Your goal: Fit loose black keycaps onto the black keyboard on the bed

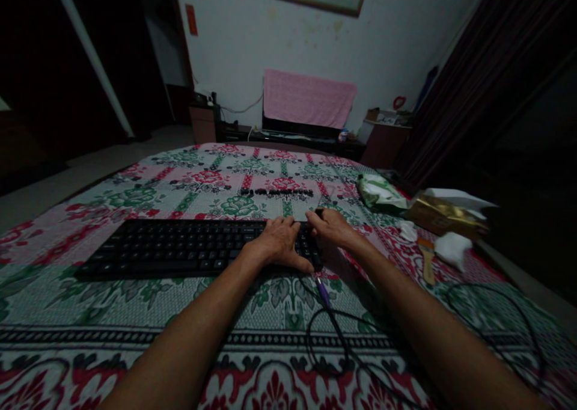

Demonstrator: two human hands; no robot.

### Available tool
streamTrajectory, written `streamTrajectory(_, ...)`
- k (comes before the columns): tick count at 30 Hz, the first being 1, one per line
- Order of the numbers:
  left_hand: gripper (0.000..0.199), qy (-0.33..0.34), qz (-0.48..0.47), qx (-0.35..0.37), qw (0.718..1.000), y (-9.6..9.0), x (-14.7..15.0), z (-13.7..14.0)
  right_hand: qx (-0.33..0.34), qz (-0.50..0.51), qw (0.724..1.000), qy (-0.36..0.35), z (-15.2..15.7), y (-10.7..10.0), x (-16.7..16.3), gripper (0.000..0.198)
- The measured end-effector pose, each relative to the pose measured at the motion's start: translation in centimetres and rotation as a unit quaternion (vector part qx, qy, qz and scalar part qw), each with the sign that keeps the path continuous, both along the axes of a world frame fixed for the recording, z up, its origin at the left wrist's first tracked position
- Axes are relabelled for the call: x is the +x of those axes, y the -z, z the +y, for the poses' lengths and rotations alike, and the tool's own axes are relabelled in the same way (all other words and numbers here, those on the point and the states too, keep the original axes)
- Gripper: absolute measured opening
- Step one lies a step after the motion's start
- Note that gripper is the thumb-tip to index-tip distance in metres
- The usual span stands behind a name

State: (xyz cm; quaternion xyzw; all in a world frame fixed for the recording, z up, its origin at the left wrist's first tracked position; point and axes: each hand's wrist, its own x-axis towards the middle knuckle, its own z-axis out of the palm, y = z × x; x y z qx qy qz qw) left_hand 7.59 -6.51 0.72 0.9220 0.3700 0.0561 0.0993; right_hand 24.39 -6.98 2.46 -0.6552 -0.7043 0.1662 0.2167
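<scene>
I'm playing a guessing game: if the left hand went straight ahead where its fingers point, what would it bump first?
Probably the row of small black pieces beyond the keyboard. The left hand might pass over them, though; one picture makes height hard to judge.

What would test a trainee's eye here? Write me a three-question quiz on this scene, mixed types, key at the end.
1. True or false: the left hand rests at the left end of the keyboard.

2. Multiple choice: where does the brush lie?
A) On the keyboard
B) Beside the white wads
C) Under the left hand

3. Short answer: apart from its metal tip, what colour is the plug?

Key:
1. False; it rests at the right end.
2. B
3. Purple
</scene>
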Motion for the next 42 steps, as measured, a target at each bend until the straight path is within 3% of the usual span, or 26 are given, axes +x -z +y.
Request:
streamTrajectory(8,0.101,-0.002,0.007,-0.007,1.0,-0.3,0.0,-0.2,0.057,-0.05,0.994,0.082,-0.6,1.1,-1.7,0.042)
streamTrajectory(20,0.103,-0.002,-0.009,-0.014,1.0,-0.2,0.0,-0.2,0.072,-0.115,0.988,0.07,-1.0,1.7,-2.8,0.04)
streamTrajectory(30,0.099,-0.004,0.0,-0.001,1.0,0.0,0.0,-0.2,0.035,-0.106,0.99,0.084,-0.1,0.5,-0.7,0.045)
streamTrajectory(36,0.1,-0.007,0.002,-0.004,1.0,-0.1,0.0,-0.2,0.092,-0.073,0.986,0.114,-0.3,0.6,-0.7,0.029)
streamTrajectory(42,0.097,-0.007,-0.004,-0.017,1.0,-0.4,-0.1,-0.3,0.1,-0.09,0.983,0.122,-0.9,0.0,-1.2,0.037)
